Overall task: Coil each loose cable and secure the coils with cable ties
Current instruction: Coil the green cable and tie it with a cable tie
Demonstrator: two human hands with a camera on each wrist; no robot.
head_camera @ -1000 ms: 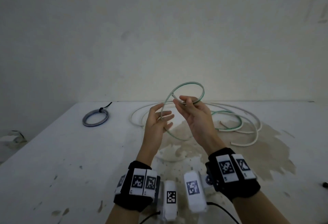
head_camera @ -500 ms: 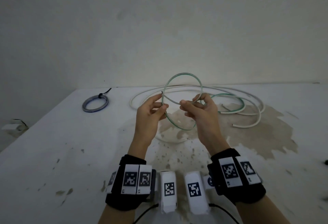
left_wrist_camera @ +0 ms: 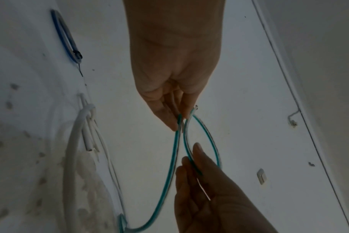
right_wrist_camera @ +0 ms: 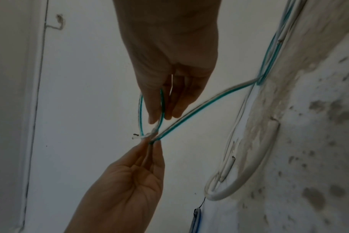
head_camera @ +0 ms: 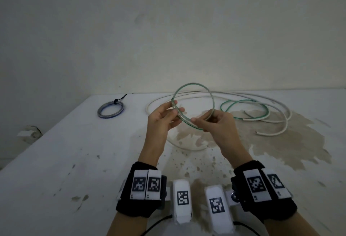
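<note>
Green cable (head_camera: 194,87) loop pinched by left hand (head_camera: 162,118), right hand (head_camera: 217,126); white cable (head_camera: 269,102), seemingly tied blue coil (head_camera: 110,108) behind

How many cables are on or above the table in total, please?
3. The green-striped cable is held by the left hand and right hand; the white cable lies loose behind; the blue coiled cable, already tied, lies far left.

Right hand (head_camera: 215,125) slid along green cable (head_camera: 192,86) loop.
</note>
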